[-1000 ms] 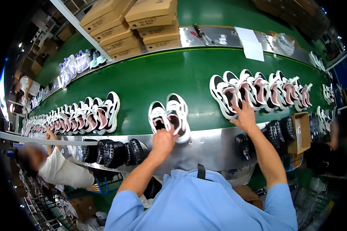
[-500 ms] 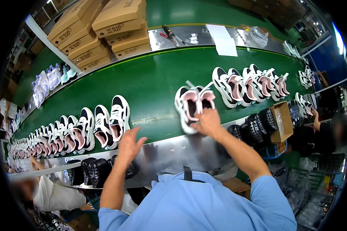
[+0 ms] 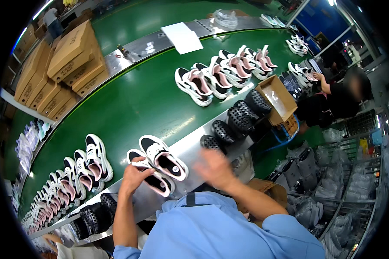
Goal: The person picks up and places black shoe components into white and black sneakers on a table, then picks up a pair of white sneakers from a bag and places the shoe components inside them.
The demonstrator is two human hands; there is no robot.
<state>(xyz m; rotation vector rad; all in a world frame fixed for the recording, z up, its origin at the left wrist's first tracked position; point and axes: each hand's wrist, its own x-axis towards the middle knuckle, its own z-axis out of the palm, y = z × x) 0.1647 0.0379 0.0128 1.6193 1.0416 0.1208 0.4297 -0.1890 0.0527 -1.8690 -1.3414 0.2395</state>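
Just in front of me, a pair of black-and-white sneakers with pink linings straddles the belt's near edge and the metal ledge. My left hand [image 3: 136,175] is closed on the left sneaker [image 3: 159,184], thumb and fingers at its upper. Its mate, the right sneaker [image 3: 163,156], lies alongside, opening toward me. To the right of the pair, my right hand [image 3: 216,169] is smeared by motion, so its fingers cannot be read. Closest to it is a row of black, bumpy, shoe-shaped pieces [image 3: 224,132] on the ledge.
The green belt [image 3: 129,114] carries more sneakers [image 3: 220,75] to the right and a long row of sneakers [image 3: 75,179] to the left. An open carton [image 3: 277,100] stands at the right. Stacked shoeboxes [image 3: 75,56] and white paper [image 3: 181,38] lie beyond. A co-worker [image 3: 333,93] works at right.
The pair of sneakers has come toward me and left, turned with openings facing me. My left hand has closed on one; my right hand has let go and moved away. My view has swung right.
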